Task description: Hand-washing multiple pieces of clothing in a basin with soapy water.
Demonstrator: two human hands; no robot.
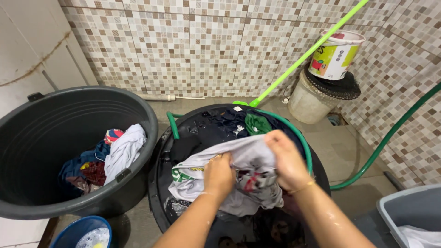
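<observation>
While wet, hands (255, 167) bunch grey shirt (197, 172).

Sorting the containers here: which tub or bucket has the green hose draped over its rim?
The black wash basin under both hands; the hose curves along its rim. The big grey tub alongside has none.

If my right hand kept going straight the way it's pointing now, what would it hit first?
The right hand points up and left, gripping the grey-white garment. Going on, it would likely meet the dark wet clothes in the black tub first, though depth is hard to judge.
</observation>
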